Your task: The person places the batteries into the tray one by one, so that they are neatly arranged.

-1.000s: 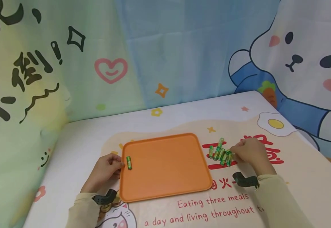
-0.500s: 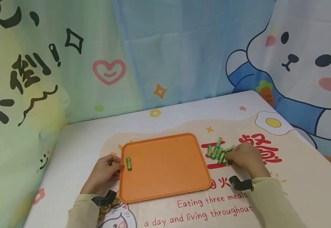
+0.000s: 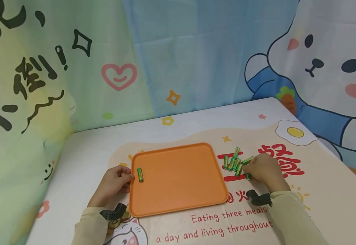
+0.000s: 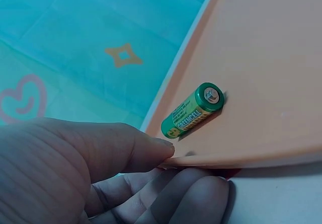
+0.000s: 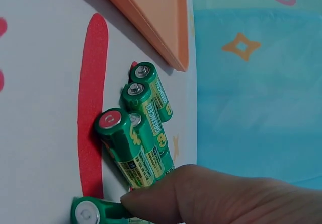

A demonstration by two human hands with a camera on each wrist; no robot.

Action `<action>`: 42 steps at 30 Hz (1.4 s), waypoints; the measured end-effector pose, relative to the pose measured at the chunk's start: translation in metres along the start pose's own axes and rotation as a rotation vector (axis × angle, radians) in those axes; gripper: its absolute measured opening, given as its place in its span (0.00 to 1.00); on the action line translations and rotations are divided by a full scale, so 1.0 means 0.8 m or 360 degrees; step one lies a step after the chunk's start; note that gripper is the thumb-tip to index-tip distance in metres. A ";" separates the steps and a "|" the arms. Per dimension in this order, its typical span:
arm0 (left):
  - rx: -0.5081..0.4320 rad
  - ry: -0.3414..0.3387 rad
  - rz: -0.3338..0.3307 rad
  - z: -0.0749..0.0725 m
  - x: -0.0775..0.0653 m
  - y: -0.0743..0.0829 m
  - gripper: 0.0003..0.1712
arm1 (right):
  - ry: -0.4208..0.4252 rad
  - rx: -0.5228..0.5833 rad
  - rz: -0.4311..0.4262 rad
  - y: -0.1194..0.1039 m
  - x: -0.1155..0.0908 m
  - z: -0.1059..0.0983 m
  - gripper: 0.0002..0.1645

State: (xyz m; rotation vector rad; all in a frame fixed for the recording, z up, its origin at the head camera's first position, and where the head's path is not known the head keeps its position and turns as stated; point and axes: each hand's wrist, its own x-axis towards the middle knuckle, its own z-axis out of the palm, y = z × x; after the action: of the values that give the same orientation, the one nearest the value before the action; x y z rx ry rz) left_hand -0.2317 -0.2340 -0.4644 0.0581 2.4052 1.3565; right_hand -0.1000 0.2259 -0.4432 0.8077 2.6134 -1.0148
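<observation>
An orange tray (image 3: 178, 180) lies on the table, and my left hand (image 3: 112, 180) pinches its left rim. In the left wrist view the thumb (image 4: 136, 146) rests over the rim while curled fingers lie beneath it. One green battery (image 4: 188, 113) lies inside the tray close to that rim. To the right of the tray, my right hand (image 3: 265, 172) reaches into a loose pile of green batteries (image 3: 236, 164). In the right wrist view its thumb presses against a battery (image 5: 93, 212) at the bottom edge; the other fingers are hidden. More batteries (image 5: 126, 148) lie beyond the thumb.
A printed cloth (image 3: 227, 226) covers the table. Behind the table's back edge hangs a patterned curtain (image 3: 181, 61). A dark wrist device (image 3: 259, 198) sits at the right cuff, another (image 3: 113, 212) at the left.
My right hand has shifted slightly left and down into the pile, and a battery by its fingertips now lies slanted. The left hand and tray have stayed in place.
</observation>
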 end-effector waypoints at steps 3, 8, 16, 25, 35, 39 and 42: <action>0.0004 0.0027 -0.0019 0.001 -0.001 -0.002 0.14 | -0.0001 -0.0014 -0.0015 0.000 0.002 0.002 0.19; -0.0001 0.0055 -0.0039 0.003 -0.007 -0.005 0.14 | -0.0011 -0.0032 -0.0086 0.001 0.002 0.000 0.17; -0.0039 0.0051 -0.0024 0.011 -0.008 0.000 0.14 | -0.0006 0.0046 -0.0189 -0.022 -0.001 -0.002 0.11; -0.0024 0.0104 -0.0040 0.016 -0.009 0.003 0.12 | -0.0191 0.0325 -0.0398 -0.091 0.004 0.033 0.06; -0.0093 0.0071 -0.0002 0.032 -0.004 0.001 0.12 | -0.0391 0.0476 -0.0517 -0.144 0.015 0.086 0.05; -0.0123 0.0063 0.0012 0.038 -0.003 0.006 0.11 | -0.0427 0.0496 -0.0503 -0.158 0.015 0.103 0.04; -0.0132 0.0032 0.0039 0.043 -0.002 0.009 0.11 | -0.0451 0.0500 -0.0514 -0.167 0.016 0.114 0.07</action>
State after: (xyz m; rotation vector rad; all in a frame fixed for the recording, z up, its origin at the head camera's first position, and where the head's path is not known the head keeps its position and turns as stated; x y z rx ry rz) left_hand -0.2192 -0.2024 -0.4737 0.0524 2.3685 1.4732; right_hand -0.1854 0.0880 -0.4415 0.2678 2.4152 -1.5303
